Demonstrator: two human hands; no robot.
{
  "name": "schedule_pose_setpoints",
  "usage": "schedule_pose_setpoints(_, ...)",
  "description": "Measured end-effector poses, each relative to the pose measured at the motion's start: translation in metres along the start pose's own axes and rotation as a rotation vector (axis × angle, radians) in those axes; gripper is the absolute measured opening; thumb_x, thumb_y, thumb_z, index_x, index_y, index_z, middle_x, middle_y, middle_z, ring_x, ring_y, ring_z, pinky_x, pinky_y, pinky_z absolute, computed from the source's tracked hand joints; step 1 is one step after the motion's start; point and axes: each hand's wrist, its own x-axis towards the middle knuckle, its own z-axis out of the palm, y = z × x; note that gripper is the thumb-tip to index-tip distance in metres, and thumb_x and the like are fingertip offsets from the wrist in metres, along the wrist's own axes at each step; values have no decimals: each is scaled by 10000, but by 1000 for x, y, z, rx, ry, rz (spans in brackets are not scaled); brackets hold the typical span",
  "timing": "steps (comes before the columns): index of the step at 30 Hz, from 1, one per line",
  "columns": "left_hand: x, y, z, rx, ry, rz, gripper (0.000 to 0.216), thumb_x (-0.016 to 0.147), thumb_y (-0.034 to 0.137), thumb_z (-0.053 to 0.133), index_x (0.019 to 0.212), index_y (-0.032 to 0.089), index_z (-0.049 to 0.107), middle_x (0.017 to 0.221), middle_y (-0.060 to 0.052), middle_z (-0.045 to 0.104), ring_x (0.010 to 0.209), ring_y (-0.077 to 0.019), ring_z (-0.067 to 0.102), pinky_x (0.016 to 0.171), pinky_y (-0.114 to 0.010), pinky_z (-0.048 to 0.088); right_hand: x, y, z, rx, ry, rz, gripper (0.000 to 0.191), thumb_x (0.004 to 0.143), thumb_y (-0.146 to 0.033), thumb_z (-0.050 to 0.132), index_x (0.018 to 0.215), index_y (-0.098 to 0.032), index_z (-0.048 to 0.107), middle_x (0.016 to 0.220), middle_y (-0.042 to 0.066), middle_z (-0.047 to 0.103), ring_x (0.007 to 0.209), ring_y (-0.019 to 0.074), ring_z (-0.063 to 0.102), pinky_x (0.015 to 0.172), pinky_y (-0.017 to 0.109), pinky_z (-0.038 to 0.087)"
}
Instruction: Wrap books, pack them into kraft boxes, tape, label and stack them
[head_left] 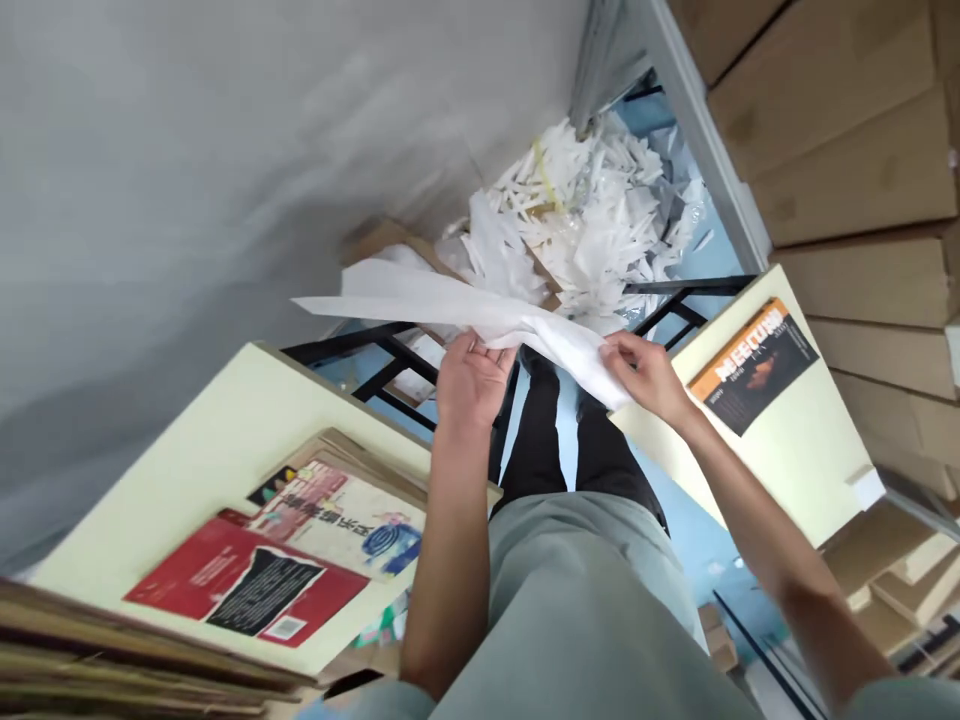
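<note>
Both my hands hold one crumpled sheet of white paper (450,300) in front of my body, above my legs. My left hand (469,375) grips its middle with the fingers curled round the fold. My right hand (645,375) pinches the sheet's right end. The sheet's long free end stretches out to the left. Beyond it on the floor lies a heap of white paper scraps (592,215).
A pale yellow table (202,450) at left carries a red book (247,590), a colourful book (337,515) and brown envelopes. A second pale table (795,450) at right holds a dark orange book (754,365). Cardboard boxes (847,150) are stacked at right. A grey wall fills the left.
</note>
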Motion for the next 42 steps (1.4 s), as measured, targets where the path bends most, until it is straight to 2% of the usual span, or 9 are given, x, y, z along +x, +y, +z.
schedule_pose_setpoints(3, -39, -22, 22, 142, -49, 29, 128, 1011, 155, 630, 975, 230, 728, 1072, -64, 878, 1243, -222, 834, 1217, -426, 636, -71, 1, -27, 164, 290, 99, 446, 1085, -649, 631, 1046, -232, 782, 961, 47, 816, 877, 229, 742, 789, 337, 583)
schedule_pose_setpoints(6, -81, -66, 42, 314, -176, 66, 42, 975, 247, 753, 1017, 246, 748, 1118, -70, 880, 1336, -253, 801, 1219, -446, 634, -145, 23, -50, 251, 567, 253, 454, 1051, -678, 655, 1055, -247, 794, 1021, 72, 836, 899, 251, 756, 748, 355, 604)
schedule_pose_setpoints(10, -128, -155, 57, 550, -341, 60, 424, 774, 456, 1006, 1055, 255, 760, 1227, -91, 861, 1466, -314, 719, 1246, -460, 612, -246, 90, -72, 308, 805, 476, 418, 1015, -690, 678, 1064, -298, 813, 1109, 102, 855, 943, 309, 785, 716, 419, 637)
schedule_pose_setpoints(17, -182, -335, 50, 1028, -492, -78, 382, 861, 497, 935, 884, 226, 666, 916, -22, 780, 977, -212, 825, 1016, -443, 724, -396, 254, -103, 347, 994, 654, 426, 930, -689, 724, 966, -269, 782, 971, 92, 840, 925, 311, 777, 821, 455, 651)
schedule_pose_setpoints(22, -205, -419, 21, 1296, -501, -148, 323, 885, 437, 936, 907, 184, 736, 933, -69, 822, 852, -226, 850, 853, -375, 732, -459, 353, -130, 296, 897, 655, 347, 957, -590, 713, 920, -248, 764, 973, 79, 840, 966, 281, 777, 975, 454, 640)
schedule_pose_setpoints(27, -212, -441, -7, 1477, -405, -67, 253, 925, 367, 907, 931, 145, 785, 817, -80, 830, 733, -222, 837, 739, -322, 696, -468, 405, -165, 185, 802, 551, 286, 1031, -494, 684, 989, -235, 798, 1065, 101, 863, 1048, 302, 796, 1023, 470, 624)
schedule_pose_setpoints(35, -227, -437, -25, 1597, -301, -124, 323, 915, 445, 935, 903, 132, 857, 1038, -160, 900, 711, -210, 824, 609, -270, 637, -407, 447, -202, -85, 771, 432, 271, 1137, -401, 576, 1168, -240, 792, 1211, 147, 807, 1238, 360, 737, 1167, 617, 578)
schedule_pose_setpoints(39, -238, -425, -19, 1660, -228, -244, 416, 909, 543, 963, 890, 142, 854, 947, -152, 888, 535, -150, 711, 497, -245, 547, -404, 436, -187, -201, 813, 465, 402, 1178, -403, 476, 1483, -259, 695, 1540, 187, 672, 1540, 461, 570, 1301, 816, 414)
schedule_pose_setpoints(42, -254, -421, -1, 1679, -379, -290, 485, 916, 641, 935, 869, 165, 855, 867, -141, 859, 561, -187, 721, 513, -276, 551, -407, 402, -162, -243, 812, 492, 539, 1190, -431, 412, 1695, -297, 546, 1749, 177, 520, 1700, 477, 406, 1362, 858, 314)
